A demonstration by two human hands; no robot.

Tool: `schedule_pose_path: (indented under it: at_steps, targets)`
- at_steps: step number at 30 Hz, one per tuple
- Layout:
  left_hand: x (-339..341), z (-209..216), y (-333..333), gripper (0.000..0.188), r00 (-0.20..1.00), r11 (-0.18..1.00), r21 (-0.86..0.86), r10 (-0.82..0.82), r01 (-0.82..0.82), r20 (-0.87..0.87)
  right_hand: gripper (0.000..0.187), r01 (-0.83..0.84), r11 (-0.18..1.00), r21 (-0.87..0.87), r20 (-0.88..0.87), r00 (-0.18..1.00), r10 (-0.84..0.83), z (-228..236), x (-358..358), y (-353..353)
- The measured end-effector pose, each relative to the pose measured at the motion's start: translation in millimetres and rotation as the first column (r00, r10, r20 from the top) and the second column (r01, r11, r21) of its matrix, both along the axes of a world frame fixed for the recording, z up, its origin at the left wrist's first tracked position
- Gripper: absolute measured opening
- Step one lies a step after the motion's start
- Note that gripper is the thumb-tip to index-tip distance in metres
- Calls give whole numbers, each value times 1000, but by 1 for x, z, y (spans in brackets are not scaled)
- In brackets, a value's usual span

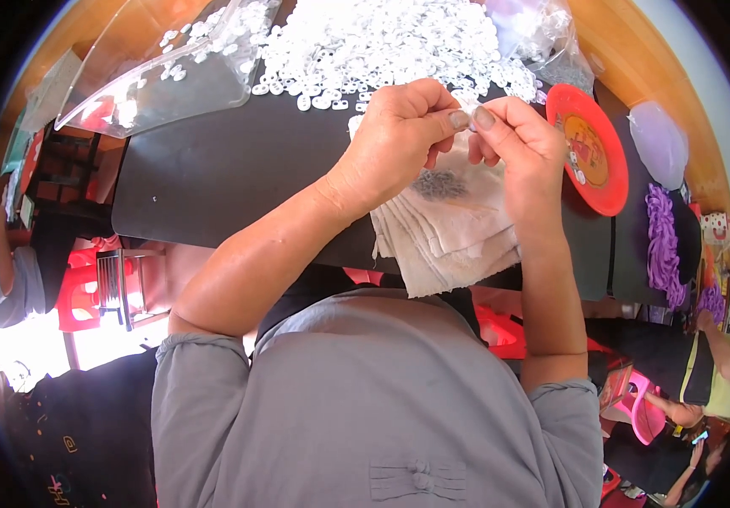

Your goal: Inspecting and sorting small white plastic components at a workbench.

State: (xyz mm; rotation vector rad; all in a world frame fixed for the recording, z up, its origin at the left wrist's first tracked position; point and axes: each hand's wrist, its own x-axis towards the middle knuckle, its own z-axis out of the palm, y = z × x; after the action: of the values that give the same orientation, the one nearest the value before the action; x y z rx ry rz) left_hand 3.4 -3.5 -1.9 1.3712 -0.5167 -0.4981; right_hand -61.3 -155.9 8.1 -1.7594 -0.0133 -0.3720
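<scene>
My left hand [399, 140] and my right hand [522, 148] meet fingertip to fingertip above a stack of folded beige cloths [450, 229] at the near edge of a black table [221, 173]. The thumbs and forefingers of both hands pinch something very small between them; it is too small to make out. A dark grey patch of tiny bits [439, 184] lies on the top cloth, just below my hands. A large heap of small white plastic pieces [373, 42] covers the far part of the table, right behind my left hand.
A clear plastic bag [149, 72] with some white pieces lies at the far left. A red round plate [589, 148] sits right of my right hand, with a purple frilly item [661, 245] beyond it. Other people sit at the left [1, 279] and lower right [721, 372].
</scene>
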Motion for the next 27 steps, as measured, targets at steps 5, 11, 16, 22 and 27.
schedule_pose_path:
  at_steps: [5, 11, 16, 22, 27]
  targets:
    - [-2, -1, 0, 15, 998, 999, -13, 31, -31, -53, 19, 22, 997, -72, 1, 1000, -22, -1, 0, 5]
    - [0, 3, -1, 18, 991, 997, -77, -14, 3, -136, 20, -13, 996, 93, -43, 999, 17, 0, 1, -4]
    - [5, 3, 2, 15, 992, 983, -182, -53, 32, -112, 20, -79, 975, 206, -36, 995, 88, 3, -1, -16]
    - [1, 4, 2, 21, 991, 945, -302, -137, 127, -13, 20, -196, 957, 212, -13, 979, 204, 10, -5, -14]
    - [-3, 4, 2, 24, 991, 933, -334, -130, 132, 26, 20, -187, 940, 284, -39, 978, 207, 10, -7, -8]
